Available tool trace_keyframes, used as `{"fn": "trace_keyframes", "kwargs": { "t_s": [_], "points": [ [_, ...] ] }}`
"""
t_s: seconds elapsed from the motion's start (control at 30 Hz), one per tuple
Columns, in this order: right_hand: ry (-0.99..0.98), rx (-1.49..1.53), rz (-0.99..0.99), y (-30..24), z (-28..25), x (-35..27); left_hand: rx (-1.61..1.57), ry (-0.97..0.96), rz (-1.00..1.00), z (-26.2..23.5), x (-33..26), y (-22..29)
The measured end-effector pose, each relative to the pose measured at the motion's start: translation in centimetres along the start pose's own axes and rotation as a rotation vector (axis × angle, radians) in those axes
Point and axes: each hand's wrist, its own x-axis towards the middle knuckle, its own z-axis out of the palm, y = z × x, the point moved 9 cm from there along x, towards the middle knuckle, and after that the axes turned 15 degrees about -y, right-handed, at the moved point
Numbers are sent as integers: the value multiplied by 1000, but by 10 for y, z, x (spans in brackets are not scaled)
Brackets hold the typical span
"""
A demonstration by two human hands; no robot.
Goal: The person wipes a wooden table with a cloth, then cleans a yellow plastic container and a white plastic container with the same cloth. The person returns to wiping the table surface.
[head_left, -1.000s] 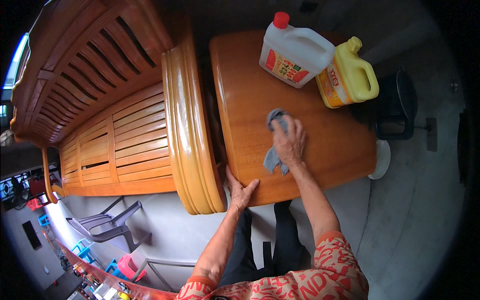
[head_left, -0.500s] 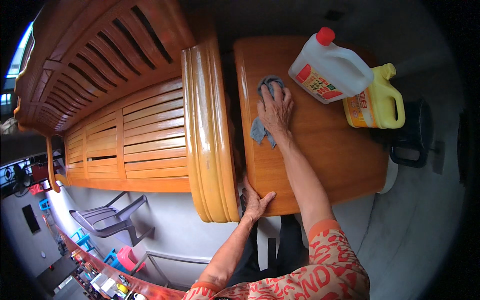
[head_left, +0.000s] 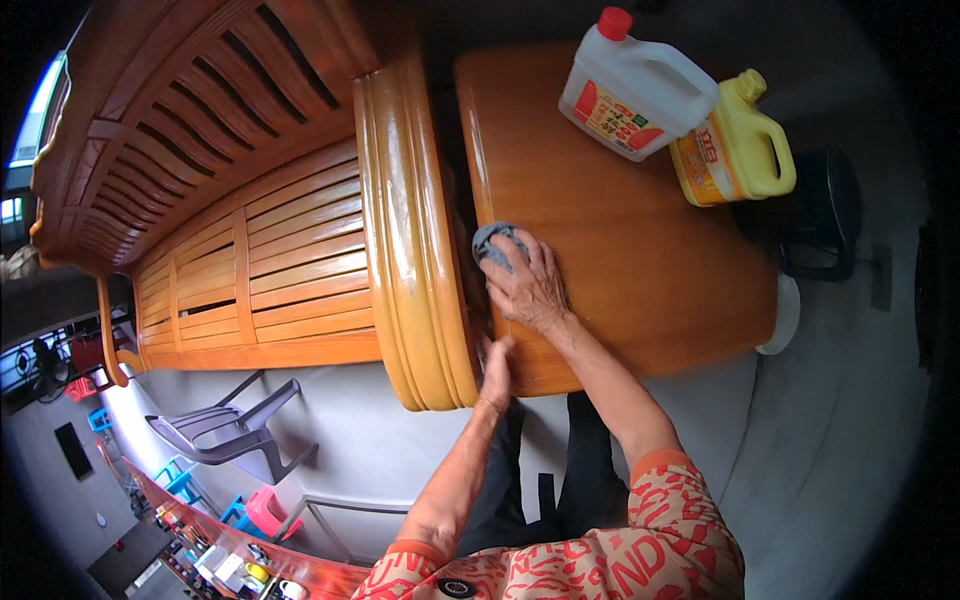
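My right hand [head_left: 530, 290] presses a grey cloth [head_left: 490, 243] flat against the left edge of a glossy wooden side table [head_left: 640, 250]. Only a bunched corner of the cloth shows past my fingers. My left hand [head_left: 495, 368] rests on the near left corner of the table, in the narrow gap beside the wide wooden armrest [head_left: 415, 250] of a slatted bench; its fingers are blurred.
A white jug with a red cap [head_left: 630, 85] and a yellow jug [head_left: 735, 150] stand at the table's far right. The slatted wooden bench [head_left: 250, 260] fills the left. A grey plastic chair [head_left: 230, 430] stands lower left; a dark stool [head_left: 820, 215] at right.
My right hand has slid the cloth from the far end of the table's left side back toward me along the left edge. My left hand shifted slightly along the near corner.
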Motion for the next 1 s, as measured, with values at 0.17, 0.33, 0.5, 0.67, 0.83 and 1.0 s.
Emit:
{"fn": "trace_keyframes", "kwargs": {
  "t_s": [0.17, 0.33, 0.5, 0.67, 0.83, 1.0],
  "points": [
    [-45, 48, 16, -24, 2, -71, -259, -136, 39, 30, -3, 21],
    [10, -68, 45, -27, 1, -129, 252, -15, 37, 23, -2, 30],
    [42, -81, 172, 13, -17, -133, 864, 192, 75, 38, -19, 49],
    [147, -130, 253, 74, -51, -131, 1176, 278, 247, 108, -38, 81],
    [174, -125, 293, 123, -80, -139, 1201, 258, 518, 182, -12, 137],
    [108, -136, 458, 181, -96, -171, 1051, 262, 778, 250, 25, 220]
  ]
}}
